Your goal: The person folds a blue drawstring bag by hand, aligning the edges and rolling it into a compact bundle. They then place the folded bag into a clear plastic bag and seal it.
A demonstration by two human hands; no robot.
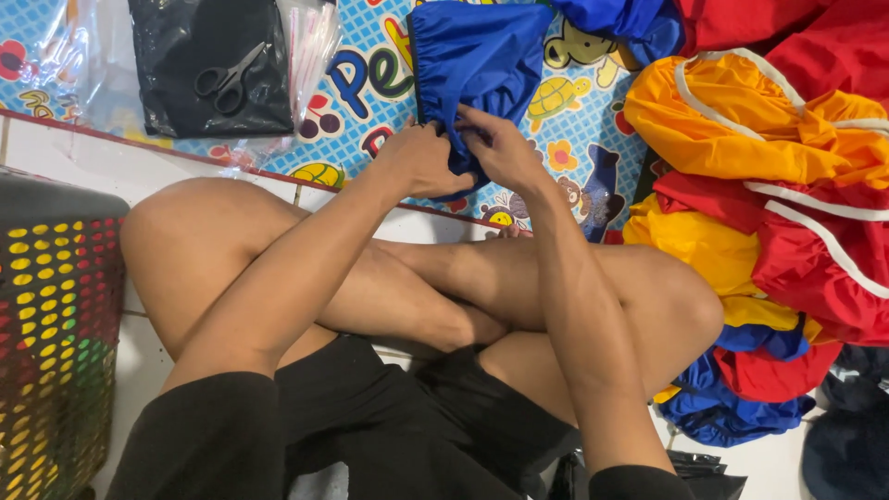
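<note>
Both hands' fingers (468,118) pinch the blue garment's (477,56) lower edge.

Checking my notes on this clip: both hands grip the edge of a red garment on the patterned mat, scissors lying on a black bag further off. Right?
Not quite. The garment in the left hand and right hand is blue, not red, as the head view shows. The scissors do lie on the black bag.
</note>
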